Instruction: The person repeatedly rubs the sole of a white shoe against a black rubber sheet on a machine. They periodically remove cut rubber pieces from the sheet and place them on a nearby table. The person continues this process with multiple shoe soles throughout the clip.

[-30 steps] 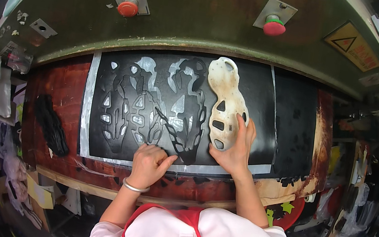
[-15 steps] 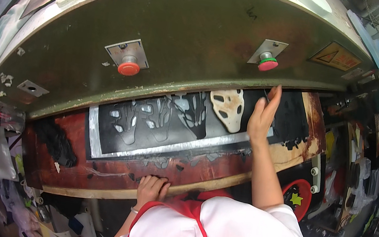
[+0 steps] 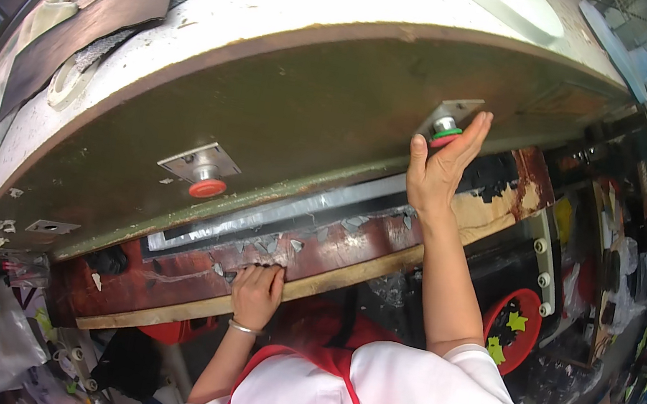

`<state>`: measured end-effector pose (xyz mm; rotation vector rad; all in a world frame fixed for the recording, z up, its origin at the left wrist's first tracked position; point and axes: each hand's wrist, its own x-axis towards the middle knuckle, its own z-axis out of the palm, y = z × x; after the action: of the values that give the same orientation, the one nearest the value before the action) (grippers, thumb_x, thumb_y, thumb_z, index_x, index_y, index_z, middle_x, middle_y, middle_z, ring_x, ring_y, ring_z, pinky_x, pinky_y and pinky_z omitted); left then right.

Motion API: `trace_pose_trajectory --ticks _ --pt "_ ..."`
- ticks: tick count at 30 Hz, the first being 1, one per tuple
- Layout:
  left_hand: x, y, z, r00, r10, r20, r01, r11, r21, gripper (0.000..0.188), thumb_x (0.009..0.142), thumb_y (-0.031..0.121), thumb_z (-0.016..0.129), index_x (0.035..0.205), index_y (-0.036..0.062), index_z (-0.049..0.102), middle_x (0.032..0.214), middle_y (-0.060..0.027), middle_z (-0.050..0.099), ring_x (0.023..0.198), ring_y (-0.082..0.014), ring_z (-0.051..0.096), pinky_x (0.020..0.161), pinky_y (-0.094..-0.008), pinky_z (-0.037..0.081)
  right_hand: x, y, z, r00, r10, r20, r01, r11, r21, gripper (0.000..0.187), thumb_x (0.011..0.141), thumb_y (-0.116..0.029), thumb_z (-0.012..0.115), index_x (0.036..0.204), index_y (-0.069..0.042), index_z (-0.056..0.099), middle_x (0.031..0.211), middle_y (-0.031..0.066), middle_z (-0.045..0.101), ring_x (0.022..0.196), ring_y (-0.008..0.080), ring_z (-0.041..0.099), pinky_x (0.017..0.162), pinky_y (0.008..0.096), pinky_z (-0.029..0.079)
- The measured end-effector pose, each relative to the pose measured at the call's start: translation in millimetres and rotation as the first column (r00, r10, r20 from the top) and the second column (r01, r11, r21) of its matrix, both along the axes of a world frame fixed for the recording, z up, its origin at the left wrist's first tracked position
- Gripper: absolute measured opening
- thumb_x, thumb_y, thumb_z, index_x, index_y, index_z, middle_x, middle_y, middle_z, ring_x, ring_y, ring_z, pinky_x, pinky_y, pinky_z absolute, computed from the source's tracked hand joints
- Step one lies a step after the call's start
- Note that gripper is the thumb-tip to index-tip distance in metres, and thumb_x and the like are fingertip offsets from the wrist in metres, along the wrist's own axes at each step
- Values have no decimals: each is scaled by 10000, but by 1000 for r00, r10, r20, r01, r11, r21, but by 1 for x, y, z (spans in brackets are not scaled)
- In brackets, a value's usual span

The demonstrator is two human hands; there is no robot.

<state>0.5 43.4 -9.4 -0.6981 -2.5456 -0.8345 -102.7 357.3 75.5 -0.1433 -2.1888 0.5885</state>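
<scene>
Yellow-green scraps (image 3: pixel 518 322) inside red bucket (image 3: pixel 524 349)

Surface (image 3: pixel 380 243): red-brown, worn pale toward 3 o'clock; wooden strip (image 3: pixel 350 274) along its 6 o'clock edge.
Silver-bordered sheet (image 3: pixel 297 208): toward 12 o'clock, mostly hidden.
Dark scraps (image 3: pixel 270 243): scattered just 6 o'clock of the sheet.
Black bundle (image 3: pixel 109 259): near 9 o'clock.

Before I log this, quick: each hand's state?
Left hand: fingers bent on the board; grip unclear.
Right hand: open, by the green-ringed button.
</scene>
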Motion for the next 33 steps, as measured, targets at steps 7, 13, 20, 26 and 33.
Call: trace_pose_trajectory --ticks 7,13,20,26,33 --pt "30 3 -10 992 123 22 -123 992 -12 68 797 128 711 794 68 679 713 -82 571 701 -287 556 675 -397 429 128 -37 -48 795 326 512 -20 857 -515 439 859 -197 665 1240 0 569 1011 178 667 1005 333 616 939 442 435" --pt "57 12 -1 966 189 176 -193 981 3 155 748 163 745 834 38 713 795 -111 574 804 -315 527 732 -422 413 171 -26 -101 791 503 347 -402 856 -326 197 769 -82 707 952 -17 677 863 148 662 861 335 610 842 417 459" --pt "127 38 7 937 182 297 -161 982 -95 113 770 152 731 809 49 708 763 -96 584 778 -309 549 742 -417 436 194 9 -38 812 494 311 -445 869 -216 188 728 -74 721 900 -19 667 883 138 652 878 346 600 862 432 464" --pt "126 63 35 915 -28 403 -8 996 88 196 797 97 716 985 47 688 692 -74 580 642 -254 576 605 -371 460 125 28 -40 784 299 544 -295 950 -98 1028 588 -323 862 1449 -72 359 1422 381 291 1358 543 212 1088 516 323" --pt "96 111 62 977 -14 212 1 998 65 226 787 59 700 1011 46 674 700 -93 553 650 -289 562 613 -389 460 168 19 -34 861 390 327 -311 912 -268 923 503 -123 803 1358 -79 459 1371 311 313 1268 512 294 1055 527 327"
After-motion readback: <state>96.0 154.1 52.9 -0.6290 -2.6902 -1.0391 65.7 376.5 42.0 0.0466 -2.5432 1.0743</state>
